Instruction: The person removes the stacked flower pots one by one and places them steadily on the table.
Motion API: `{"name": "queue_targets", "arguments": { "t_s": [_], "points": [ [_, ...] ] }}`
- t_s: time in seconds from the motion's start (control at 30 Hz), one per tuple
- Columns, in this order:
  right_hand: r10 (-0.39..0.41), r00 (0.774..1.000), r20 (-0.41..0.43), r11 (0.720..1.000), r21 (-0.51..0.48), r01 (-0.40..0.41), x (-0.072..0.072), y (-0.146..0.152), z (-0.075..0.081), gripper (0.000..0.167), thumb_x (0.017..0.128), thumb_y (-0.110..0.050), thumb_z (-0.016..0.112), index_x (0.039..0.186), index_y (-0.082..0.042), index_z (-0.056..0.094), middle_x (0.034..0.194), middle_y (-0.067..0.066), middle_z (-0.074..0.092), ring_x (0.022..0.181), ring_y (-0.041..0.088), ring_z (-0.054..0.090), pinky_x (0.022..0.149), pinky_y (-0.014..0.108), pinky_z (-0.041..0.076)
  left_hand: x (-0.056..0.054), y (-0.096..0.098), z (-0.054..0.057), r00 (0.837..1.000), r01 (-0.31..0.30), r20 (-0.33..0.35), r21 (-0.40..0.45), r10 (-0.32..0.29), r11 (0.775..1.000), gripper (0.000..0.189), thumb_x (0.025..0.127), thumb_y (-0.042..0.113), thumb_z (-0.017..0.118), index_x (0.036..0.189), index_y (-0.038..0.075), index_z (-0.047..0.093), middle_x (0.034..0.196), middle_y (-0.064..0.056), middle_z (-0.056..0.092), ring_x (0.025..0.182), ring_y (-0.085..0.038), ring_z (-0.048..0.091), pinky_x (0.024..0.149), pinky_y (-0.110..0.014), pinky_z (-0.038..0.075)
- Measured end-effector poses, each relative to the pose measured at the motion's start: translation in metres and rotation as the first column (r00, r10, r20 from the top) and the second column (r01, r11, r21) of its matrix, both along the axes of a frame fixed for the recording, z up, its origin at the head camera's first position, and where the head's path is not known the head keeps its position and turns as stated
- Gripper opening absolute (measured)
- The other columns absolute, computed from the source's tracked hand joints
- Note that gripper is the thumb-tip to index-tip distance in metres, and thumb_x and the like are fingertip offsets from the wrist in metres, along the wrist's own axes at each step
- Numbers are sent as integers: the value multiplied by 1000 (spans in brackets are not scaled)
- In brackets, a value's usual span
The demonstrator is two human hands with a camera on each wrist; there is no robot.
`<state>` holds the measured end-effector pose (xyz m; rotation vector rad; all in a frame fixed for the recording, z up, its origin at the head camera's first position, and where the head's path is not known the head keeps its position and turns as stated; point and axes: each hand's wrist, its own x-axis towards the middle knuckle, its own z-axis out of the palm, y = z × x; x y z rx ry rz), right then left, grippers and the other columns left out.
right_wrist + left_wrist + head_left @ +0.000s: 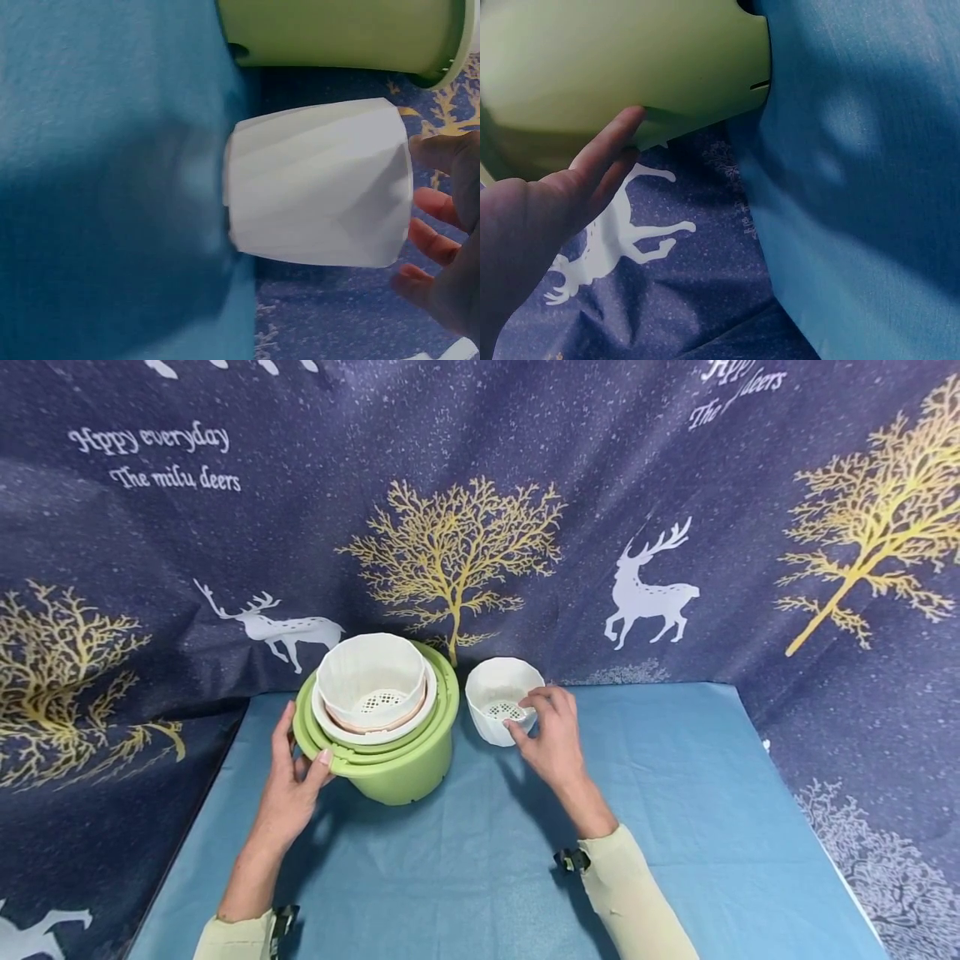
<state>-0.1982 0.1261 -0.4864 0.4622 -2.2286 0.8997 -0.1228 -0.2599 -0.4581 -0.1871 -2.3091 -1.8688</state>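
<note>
The stack of nested round green plastic pots point(405, 781) stands upright at the rear left of the desk point(690, 793), which is covered with plain blue cloth. Seated inside the green rims are a round white pot point(372, 739), a pale pink pot point(397, 724) and, uppermost, a white faceted plastic pot with a perforated base point(371, 677).

The left hand point(295, 781) bears on the stack's left side: thumb at the near rim, fingers extended along the outer wall, thumb and fingers set wide.

A second white faceted pot point(491, 706), also perforated, stands upright to the right of the stack, near the rear edge of the desk; a narrow gap separates the two. The right hand point(553, 739) is at this pot's right rim, fingers parted and slightly bent; whether every fingertip meets the rim cannot be told.

The dark blue printed backdrop point(517, 435) rises directly behind both, limiting room at the rear. Blue cloth extends broadly toward the front edge and rightward to the slanting right edge.
</note>
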Motion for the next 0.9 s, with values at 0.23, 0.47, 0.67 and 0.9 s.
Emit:
{"name": "queue_targets", "arguments": {
  "t_s": [0.23, 0.47, 0.67, 0.9],
  "points": [
    [41, 998, -54, 999, 1, -41, 5, -4, 21, 34, 78, -15, 93, 101, 0, 74, 115, 20, 66, 119, 45, 55, 110, 55, 39, 0, -1, 2, 1000, 12, 9, 2, -12, 1000, 82, 113, 10, 50, 172, 29, -3, 172, -24, 6, 116, 8, 59, 85, -16, 59],
    [89, 992, -94, 996, -16, -91, 10, -11, 45, 37, 85, -22, 90, 109, -1, 74, 120, 16, 66, 123, 40, 55, 112, 52, 40, 0, 0, 2, 1000, 6, 27, -15, -6, 1000, 82, 113, 12, 52, 172, 34, -2, 173, -22, 6, 116, 7, 59, 85, -16, 59],
    [143, 984, -109, 989, -23, -146, 16, -26, 66, 42, 86, -24, 89, 119, -2, 73, 125, 14, 66, 123, 37, 55, 109, 51, 42, 1, 0, 2, 1000, 8, 24, 9, -8, 1000, 82, 113, 11, 51, 171, 36, 0, 172, -22, 8, 118, 7, 58, 85, -16, 59],
    [249, 962, -108, 968, -7, -251, 20, -45, 83, 50, 91, -28, 86, 132, -5, 70, 137, 15, 63, 128, 35, 54, 111, 51, 43, 1, 1, 1, 1000, 13, 19, 15, -13, 1000, 81, 113, 12, 50, 172, 33, -2, 172, -23, 7, 119, 6, 58, 86, -16, 59]
  ]
}}
